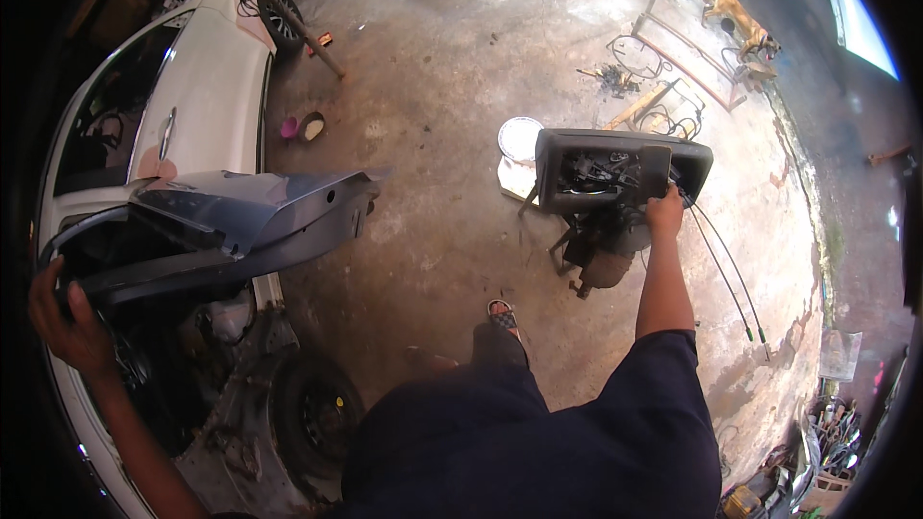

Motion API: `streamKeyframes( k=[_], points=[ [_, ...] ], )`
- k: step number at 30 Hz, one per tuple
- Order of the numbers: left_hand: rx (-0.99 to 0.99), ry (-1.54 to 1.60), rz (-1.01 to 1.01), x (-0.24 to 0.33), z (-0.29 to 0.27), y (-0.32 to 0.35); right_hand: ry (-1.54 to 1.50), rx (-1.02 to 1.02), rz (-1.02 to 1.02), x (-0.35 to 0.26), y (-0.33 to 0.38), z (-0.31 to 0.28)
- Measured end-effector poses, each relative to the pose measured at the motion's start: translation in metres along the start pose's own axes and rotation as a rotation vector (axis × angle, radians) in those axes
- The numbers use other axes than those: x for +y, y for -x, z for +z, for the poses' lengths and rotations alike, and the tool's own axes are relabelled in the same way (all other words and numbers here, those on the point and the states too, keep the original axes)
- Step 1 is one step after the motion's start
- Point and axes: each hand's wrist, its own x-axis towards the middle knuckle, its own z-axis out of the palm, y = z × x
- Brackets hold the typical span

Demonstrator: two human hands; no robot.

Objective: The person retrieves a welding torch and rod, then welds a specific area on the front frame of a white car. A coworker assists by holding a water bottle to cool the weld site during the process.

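Left hand [67, 322] clamped on rear end of grey fender [231, 221], fingers wrapped over edge; fender held level over white car [192, 106], above bare wheel [317, 413]. Right hand [663, 211] gripping lower edge of black door panel [615, 168], raised over concrete floor [452, 86]. Two cables [726, 269] dangle from panel. Sandalled foot [502, 315] below.

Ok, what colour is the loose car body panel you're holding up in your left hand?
Dark blue-grey, unlike the white car beside it; the curved metal body panel shows best in the head view.
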Motion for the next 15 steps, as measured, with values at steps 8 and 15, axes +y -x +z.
streamKeyframes(
  k=[8, 15],
  points=[
    [0.029, -0.031, 0.07, 0.018, -0.006, -0.006, -0.049, 0.237, -0.184, -0.033, 0.056, -0.009],
    [0.355, 0.261, 0.125, 0.076, 0.019, -0.064, -0.591, -0.561, -0.765, -0.205, 0.265, -0.009]
  ],
)
